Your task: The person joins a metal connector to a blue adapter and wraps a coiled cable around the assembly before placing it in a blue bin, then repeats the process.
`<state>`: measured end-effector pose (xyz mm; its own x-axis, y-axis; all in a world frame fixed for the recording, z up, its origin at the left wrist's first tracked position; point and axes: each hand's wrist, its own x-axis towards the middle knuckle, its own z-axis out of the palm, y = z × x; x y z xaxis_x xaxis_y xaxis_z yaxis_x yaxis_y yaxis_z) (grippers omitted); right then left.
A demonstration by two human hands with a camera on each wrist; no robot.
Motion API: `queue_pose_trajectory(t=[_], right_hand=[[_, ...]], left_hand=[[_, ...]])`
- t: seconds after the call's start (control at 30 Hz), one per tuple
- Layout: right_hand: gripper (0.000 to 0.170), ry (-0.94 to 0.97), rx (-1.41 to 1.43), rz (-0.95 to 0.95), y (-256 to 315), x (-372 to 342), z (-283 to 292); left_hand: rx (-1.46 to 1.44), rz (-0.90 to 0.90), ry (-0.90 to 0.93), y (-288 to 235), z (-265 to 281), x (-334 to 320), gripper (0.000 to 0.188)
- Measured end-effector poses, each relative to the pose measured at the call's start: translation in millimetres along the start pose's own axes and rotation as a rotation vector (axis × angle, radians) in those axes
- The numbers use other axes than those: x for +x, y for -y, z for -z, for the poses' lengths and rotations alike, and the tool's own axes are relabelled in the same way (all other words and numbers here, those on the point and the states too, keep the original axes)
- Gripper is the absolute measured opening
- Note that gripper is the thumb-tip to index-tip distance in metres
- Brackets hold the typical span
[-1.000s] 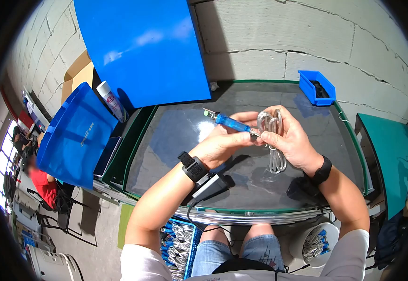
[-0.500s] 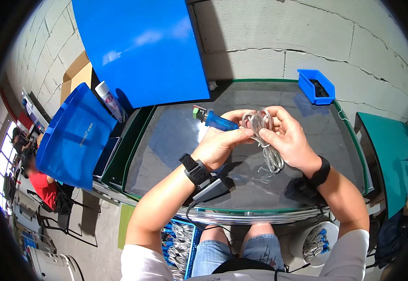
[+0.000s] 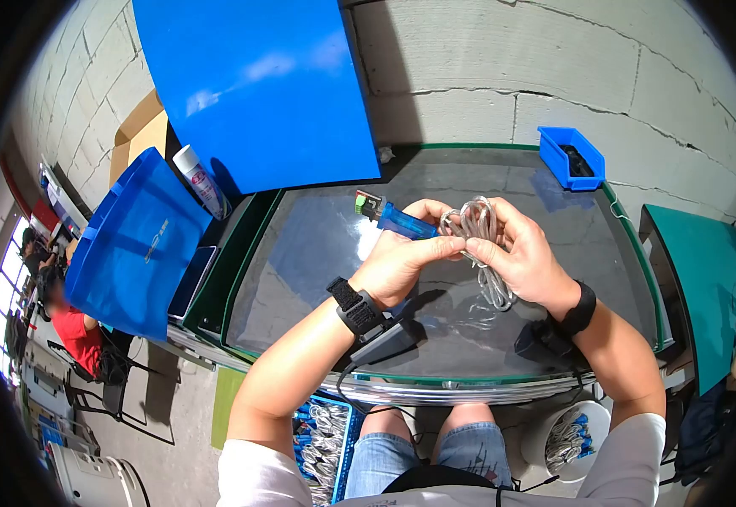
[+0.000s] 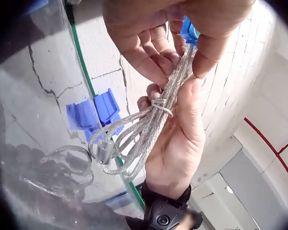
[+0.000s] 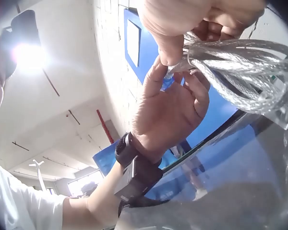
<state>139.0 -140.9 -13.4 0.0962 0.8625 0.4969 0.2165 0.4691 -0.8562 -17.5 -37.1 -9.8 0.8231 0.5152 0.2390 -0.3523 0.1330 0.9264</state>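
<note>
My left hand (image 3: 397,264) grips a translucent blue adapter (image 3: 408,224), its green terminal block (image 3: 361,204) and a bit of circuit board pointing to the far left. A coiled silver-clear cable (image 3: 496,290) joins its other end. Fingers and thumb of my right hand (image 3: 527,260) pinch the bundle close to that joint, and the thumbs meet there. In the left wrist view, a pale tie (image 4: 159,106) wraps the coil, and a small grey cylindrical piece (image 4: 104,152) hangs among the loops. The loops fan out past my right hand in the right wrist view.
Below the hands lies a dark tabletop (image 3: 317,325) with a green edge. At its back right corner sits a blue bin (image 3: 586,173) with black items. A spray can (image 3: 202,183) stands left. A blue crate (image 3: 355,431) and white bucket (image 3: 537,439), both holding cables, are below.
The blue adapter has turned, so its green block and board show more plainly, and it lies slightly further left. The coil has tilted, its upper loops moving left. Both hands keep their hold.
</note>
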Motion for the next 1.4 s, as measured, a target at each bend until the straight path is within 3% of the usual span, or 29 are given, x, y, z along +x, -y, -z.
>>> queue_pose_trajectory(t=[0.57, 0.83, 1.4], right_hand=[[0.019, -0.073, 0.091, -0.043, 2.3, -2.2, 3.7], [0.019, -0.062, 0.067, 0.027, 4.9, -2.3, 2.7], [0.02, -0.034, 0.029, 0.023, 4.9, -2.9, 4.9]], left_hand=[[-0.097, 0.024, 0.076, 2.8, 7.4, 0.9, 0.026], [-0.075, 0.055, 0.088, -8.3, -2.3, -3.3, 0.05], [-0.119, 0.037, 0.159, -1.5, 4.5, -1.2, 0.042]])
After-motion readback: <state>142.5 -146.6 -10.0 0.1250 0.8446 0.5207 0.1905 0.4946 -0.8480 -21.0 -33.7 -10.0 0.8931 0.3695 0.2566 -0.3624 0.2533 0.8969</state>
